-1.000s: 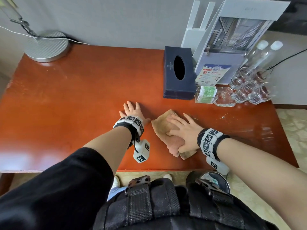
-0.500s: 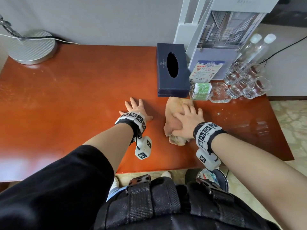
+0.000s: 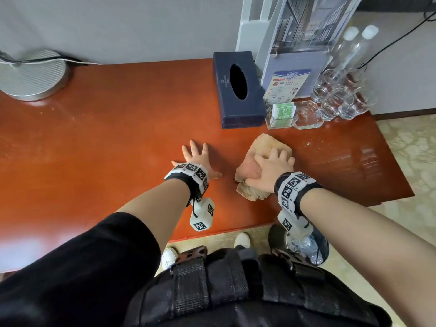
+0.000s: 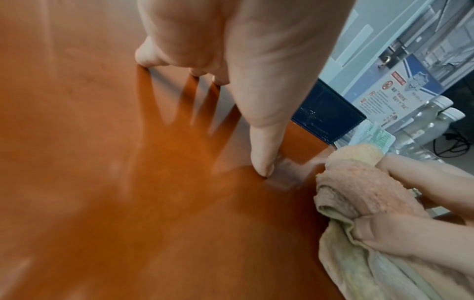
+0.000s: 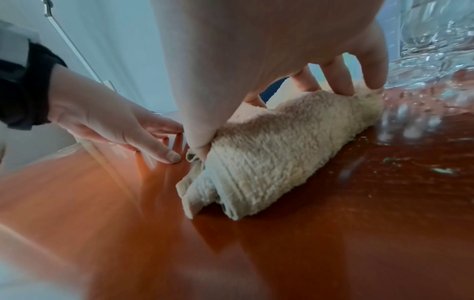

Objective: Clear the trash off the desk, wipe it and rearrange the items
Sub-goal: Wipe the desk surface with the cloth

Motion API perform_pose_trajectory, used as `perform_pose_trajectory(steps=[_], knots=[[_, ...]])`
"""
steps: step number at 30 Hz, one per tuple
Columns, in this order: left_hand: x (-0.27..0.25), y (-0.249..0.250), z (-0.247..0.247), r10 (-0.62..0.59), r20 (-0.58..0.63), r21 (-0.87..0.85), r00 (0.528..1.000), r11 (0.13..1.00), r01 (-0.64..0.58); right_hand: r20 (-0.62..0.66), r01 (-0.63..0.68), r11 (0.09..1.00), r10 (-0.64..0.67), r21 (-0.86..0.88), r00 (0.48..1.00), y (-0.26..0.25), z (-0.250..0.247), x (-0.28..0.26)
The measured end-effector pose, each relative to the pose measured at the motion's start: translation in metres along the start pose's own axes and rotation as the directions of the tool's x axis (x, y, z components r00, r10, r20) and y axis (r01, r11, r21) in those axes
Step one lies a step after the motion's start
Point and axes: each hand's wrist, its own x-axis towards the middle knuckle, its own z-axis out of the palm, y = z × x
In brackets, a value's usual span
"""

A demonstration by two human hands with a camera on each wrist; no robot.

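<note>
The desk [image 3: 106, 142] in front of you is glossy red-brown wood set against a pale grey wall. Take the navy tissue box [image 3: 238, 90] at the back of the desk as your reference.

Your left hand [image 3: 195, 159] lies flat on the wood, nearer you than the tissue box and slightly to its left, fingers spread and straight, holding nothing. In the left wrist view its fingertips [image 4: 261, 168] touch the surface.

Your right hand [image 3: 269, 168] sits nearer you than the tissue box and just to its right. It presses down on a bunched beige cloth [image 3: 262, 147], with the thumb hooked around the cloth's left fold and the fingers bent over its top. The cloth rests on the desk, apart from the tissue box.

Right of the tissue box stand a clear holder with green packets [image 3: 282, 113], a glass dish [image 3: 306, 115] and a cluster of drinking glasses [image 3: 339, 100]. Small crumbs [image 3: 308, 143] lie right of the cloth. Far left of the tissue box sits a round ribbed metal lamp base [image 3: 30, 74].
</note>
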Motion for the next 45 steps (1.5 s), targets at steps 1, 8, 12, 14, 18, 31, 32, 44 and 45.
perform_pose_trajectory(steps=[1,8,12,14,18,31,32,44,45], knots=[[-0.002,0.000,0.002,0.008,0.007,0.010,1.000,1.000,-0.008,0.002,0.006,1.000,-0.006,-0.008,1.000,0.000,0.001,-0.003],[-0.013,-0.007,0.013,0.073,0.016,0.102,0.997,0.992,-0.074,-0.024,0.068,0.996,-0.070,-0.064,0.997,-0.003,0.019,-0.035],[-0.019,-0.006,0.019,0.093,0.022,0.132,0.995,0.987,-0.095,-0.025,0.112,0.986,-0.115,-0.121,0.993,0.001,0.027,-0.048],[-0.019,-0.005,0.021,0.090,0.017,0.138,0.996,0.986,-0.092,-0.005,0.149,0.975,-0.152,-0.164,0.988,0.005,0.029,-0.051],[-0.017,-0.001,0.024,0.071,-0.009,0.146,0.997,0.987,-0.069,0.059,0.251,0.943,-0.244,-0.219,0.968,0.016,0.030,-0.054],[0.001,0.038,0.015,-0.005,-0.085,0.082,0.996,0.997,0.012,0.133,0.605,0.713,-0.602,-0.355,0.788,0.072,0.019,-0.024],[0.003,0.043,0.014,-0.019,-0.089,0.072,0.996,0.997,0.025,0.139,0.622,0.695,-0.619,-0.362,0.773,0.077,0.018,-0.020],[0.009,0.084,0.013,-0.189,-0.086,-0.080,0.978,0.980,0.183,0.108,0.641,0.638,-0.668,-0.426,0.736,0.116,-0.002,0.027],[0.008,0.085,0.014,-0.197,-0.083,-0.089,0.977,0.978,0.189,0.100,0.633,0.648,-0.661,-0.424,0.744,0.118,-0.004,0.030]])
